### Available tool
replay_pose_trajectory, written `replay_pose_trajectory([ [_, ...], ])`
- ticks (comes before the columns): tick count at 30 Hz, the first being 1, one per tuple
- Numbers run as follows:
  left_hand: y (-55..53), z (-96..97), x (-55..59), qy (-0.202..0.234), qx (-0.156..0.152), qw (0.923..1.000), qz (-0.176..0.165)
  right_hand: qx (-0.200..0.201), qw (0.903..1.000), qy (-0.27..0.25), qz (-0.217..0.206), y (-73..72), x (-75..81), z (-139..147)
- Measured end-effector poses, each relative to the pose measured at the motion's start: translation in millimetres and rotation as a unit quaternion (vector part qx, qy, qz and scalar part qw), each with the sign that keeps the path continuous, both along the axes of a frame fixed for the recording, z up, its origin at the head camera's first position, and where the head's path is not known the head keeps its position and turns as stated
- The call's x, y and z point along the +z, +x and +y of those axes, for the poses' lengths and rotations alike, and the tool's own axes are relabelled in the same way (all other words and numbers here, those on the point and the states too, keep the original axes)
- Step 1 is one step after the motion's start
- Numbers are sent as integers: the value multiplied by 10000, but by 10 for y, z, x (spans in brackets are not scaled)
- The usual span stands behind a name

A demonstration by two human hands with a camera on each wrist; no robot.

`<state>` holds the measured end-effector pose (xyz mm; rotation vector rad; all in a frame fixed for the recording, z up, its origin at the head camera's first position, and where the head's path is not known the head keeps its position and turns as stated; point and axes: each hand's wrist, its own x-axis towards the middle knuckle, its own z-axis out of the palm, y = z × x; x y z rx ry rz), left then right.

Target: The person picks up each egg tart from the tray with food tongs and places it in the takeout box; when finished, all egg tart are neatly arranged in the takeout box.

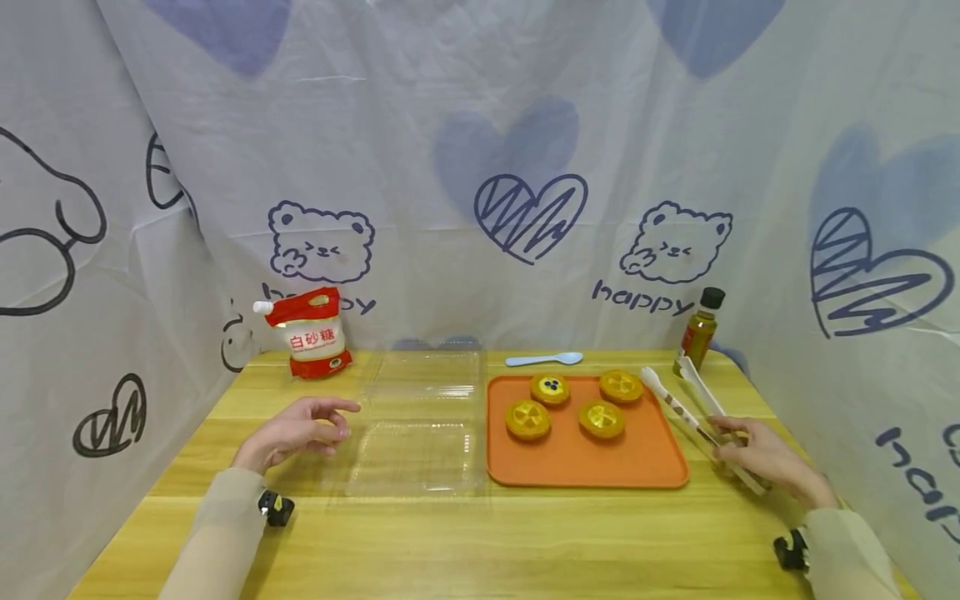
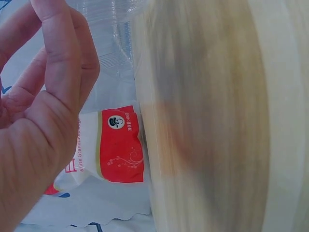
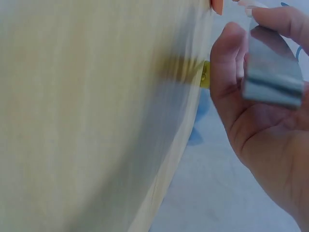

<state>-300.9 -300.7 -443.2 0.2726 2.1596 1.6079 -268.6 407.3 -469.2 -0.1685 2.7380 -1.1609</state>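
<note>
In the head view my right hand (image 1: 772, 458) grips a pair of tongs (image 1: 677, 406) near their closed rear end, their two arms spread over the right side of an orange tray (image 1: 585, 467). That tray bears several round tarts; one tart (image 1: 550, 389) is topped with dark berries, another tart (image 1: 602, 419) with yellow fruit pieces. The metal end of the tongs (image 3: 273, 67) shows between thumb and fingers in the right wrist view. My left hand (image 1: 300, 429), fingers loosely bent and holding nothing, hovers beside an open clear plastic box (image 1: 412, 454).
A red and white sugar bag (image 1: 317, 335) stands at the back left. Behind the tray lies a light blue spoon (image 1: 543, 359). A bottle (image 1: 699, 332) with a black cap stands at the back right. Printed curtains (image 1: 420, 275) enclose the wooden table (image 1: 525, 542).
</note>
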Motion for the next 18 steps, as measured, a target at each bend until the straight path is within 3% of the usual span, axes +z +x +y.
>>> replay_pose_trajectory([
  [7, -14, 6, -1, 56, -7, 10000, -23, -134, 9971, -724, -179, 9, 42, -42],
  [18, -5, 11, 9, 75, -28, 9999, -70, -96, 9962, -850, -147, 3, 91, -137],
])
